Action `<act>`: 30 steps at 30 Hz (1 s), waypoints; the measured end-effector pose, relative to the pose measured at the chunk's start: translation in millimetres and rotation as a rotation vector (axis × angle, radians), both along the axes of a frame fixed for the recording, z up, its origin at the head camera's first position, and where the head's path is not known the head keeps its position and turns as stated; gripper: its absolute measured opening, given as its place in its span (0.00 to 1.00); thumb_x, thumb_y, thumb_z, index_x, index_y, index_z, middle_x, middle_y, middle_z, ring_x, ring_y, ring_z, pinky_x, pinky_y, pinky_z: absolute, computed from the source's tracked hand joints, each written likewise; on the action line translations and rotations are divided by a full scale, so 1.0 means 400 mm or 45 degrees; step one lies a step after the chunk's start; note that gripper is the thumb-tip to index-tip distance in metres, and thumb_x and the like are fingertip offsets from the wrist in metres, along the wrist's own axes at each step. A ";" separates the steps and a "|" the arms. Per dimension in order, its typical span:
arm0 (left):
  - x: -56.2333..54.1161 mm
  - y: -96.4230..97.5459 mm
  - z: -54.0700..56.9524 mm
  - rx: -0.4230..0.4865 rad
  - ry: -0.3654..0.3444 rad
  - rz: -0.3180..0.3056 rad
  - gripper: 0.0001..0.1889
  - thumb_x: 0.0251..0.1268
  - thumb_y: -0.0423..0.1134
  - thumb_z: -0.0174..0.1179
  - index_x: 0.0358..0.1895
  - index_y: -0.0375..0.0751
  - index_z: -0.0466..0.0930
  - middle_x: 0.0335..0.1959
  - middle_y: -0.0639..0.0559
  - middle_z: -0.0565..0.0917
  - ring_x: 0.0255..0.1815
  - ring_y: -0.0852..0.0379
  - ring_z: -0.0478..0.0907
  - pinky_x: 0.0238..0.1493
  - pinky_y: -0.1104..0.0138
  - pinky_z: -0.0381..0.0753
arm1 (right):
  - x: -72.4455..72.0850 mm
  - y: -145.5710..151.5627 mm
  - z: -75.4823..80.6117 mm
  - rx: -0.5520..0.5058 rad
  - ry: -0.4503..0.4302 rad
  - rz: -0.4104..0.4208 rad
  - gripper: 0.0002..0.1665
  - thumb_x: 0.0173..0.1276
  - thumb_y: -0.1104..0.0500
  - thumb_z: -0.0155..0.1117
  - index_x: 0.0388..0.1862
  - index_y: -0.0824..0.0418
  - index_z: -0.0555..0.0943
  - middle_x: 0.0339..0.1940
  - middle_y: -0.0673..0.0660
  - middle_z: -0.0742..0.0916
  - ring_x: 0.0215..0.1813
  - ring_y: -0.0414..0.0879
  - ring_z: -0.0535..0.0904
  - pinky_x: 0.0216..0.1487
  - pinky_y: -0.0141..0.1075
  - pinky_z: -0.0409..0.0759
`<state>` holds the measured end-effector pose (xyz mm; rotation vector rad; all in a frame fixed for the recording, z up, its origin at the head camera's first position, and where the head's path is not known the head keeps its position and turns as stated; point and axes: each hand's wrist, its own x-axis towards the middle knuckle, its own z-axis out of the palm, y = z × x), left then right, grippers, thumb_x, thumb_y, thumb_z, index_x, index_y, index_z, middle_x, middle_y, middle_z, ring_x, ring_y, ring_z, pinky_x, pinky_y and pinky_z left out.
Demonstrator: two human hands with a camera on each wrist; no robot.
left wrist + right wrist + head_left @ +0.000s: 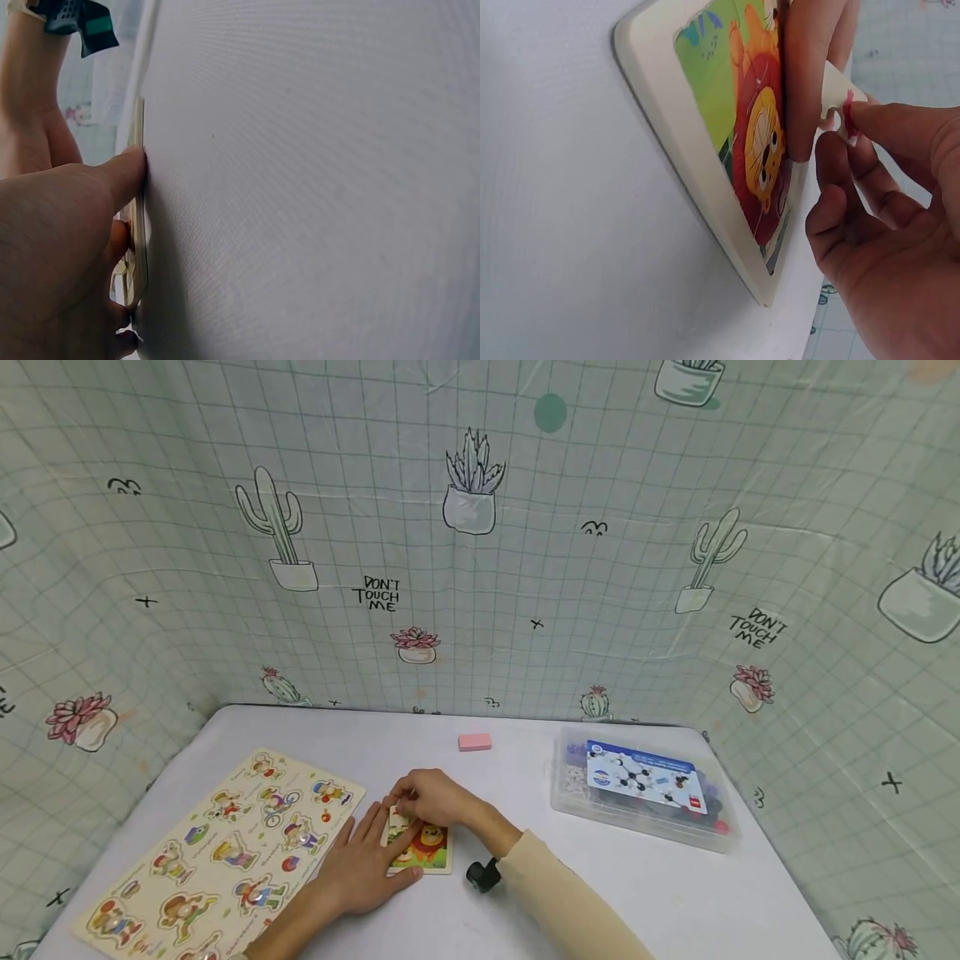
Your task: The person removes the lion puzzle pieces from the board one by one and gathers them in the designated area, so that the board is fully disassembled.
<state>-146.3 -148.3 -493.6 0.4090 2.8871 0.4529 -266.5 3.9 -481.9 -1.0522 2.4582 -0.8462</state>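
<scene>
A small lion jigsaw puzzle (435, 853) in a pale frame lies flat on the white table. My left hand (363, 872) rests over its left side with fingers spread, one finger across the picture and the thumb at the near edge. In the left wrist view, the thumb lies along the edge of the frame. My right hand (438, 797) is at the far edge of the puzzle. Between thumb and fingers it pinches a puzzle piece (835, 88), pale with a red patch, seen in the right wrist view. Part of the picture is hidden under my hands.
To the left lies a large wooden board (206, 852) with cartoon figures. A pink eraser-like block (475, 742) sits farther back. On the right stands a clear plastic case (645, 789) with a molecule label. A black device (483, 875) is by the right wrist.
</scene>
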 end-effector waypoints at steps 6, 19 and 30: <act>-0.001 -0.001 -0.001 -0.018 0.007 0.003 0.35 0.71 0.67 0.51 0.76 0.57 0.66 0.80 0.32 0.53 0.82 0.36 0.45 0.75 0.36 0.45 | 0.002 -0.001 0.005 -0.016 -0.014 0.006 0.08 0.73 0.59 0.64 0.45 0.49 0.88 0.42 0.42 0.87 0.36 0.33 0.76 0.40 0.26 0.76; -0.001 0.000 -0.006 -0.004 0.023 0.014 0.36 0.70 0.68 0.52 0.77 0.60 0.64 0.81 0.33 0.48 0.82 0.36 0.45 0.74 0.36 0.46 | -0.008 0.059 0.043 -0.182 -0.022 -0.083 0.09 0.74 0.60 0.62 0.48 0.52 0.87 0.40 0.44 0.88 0.36 0.35 0.80 0.38 0.28 0.79; -0.001 0.003 -0.008 -0.011 0.036 0.021 0.35 0.69 0.68 0.53 0.76 0.60 0.65 0.81 0.33 0.50 0.81 0.36 0.46 0.74 0.36 0.47 | -0.023 0.149 0.061 -0.207 -0.040 -0.140 0.10 0.74 0.62 0.62 0.47 0.55 0.88 0.38 0.47 0.88 0.36 0.38 0.82 0.38 0.31 0.81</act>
